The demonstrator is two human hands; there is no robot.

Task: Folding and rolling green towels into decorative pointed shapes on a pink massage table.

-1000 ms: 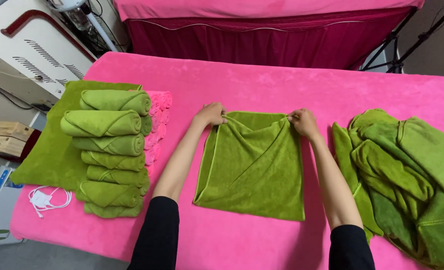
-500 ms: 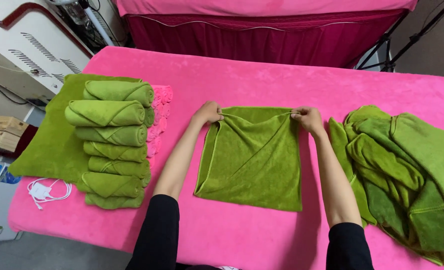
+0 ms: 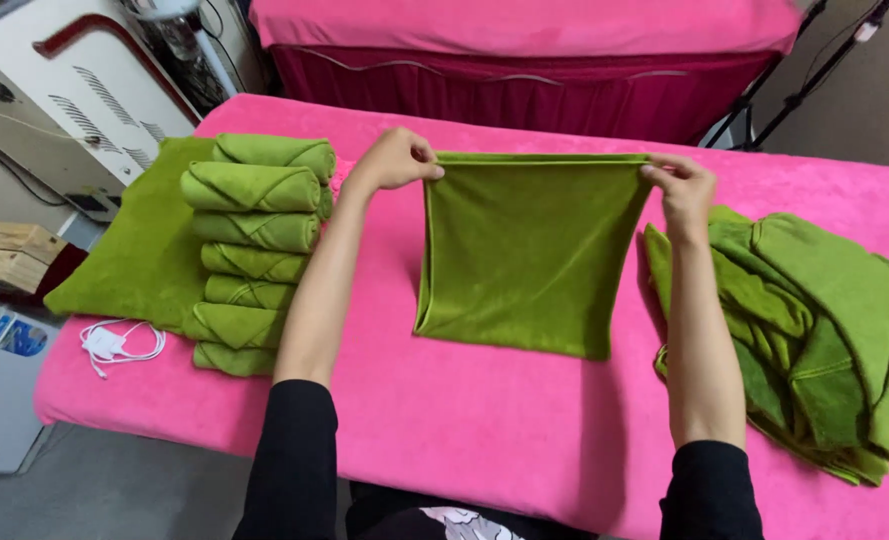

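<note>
— While our left hand and right hand pinch the towel's far corners mid-table, how far are we?
— Seven rolls done left; a heap waits right.

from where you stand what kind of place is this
Probably a massage or spa room: padded beds covered in pink, a row of rolled green towels, and a loose heap of them; both hands hold one towel up.

The loose towel pile runs off the right edge, the held towel hides its own back layers, and both elbows are cropped at the bottom.
</note>
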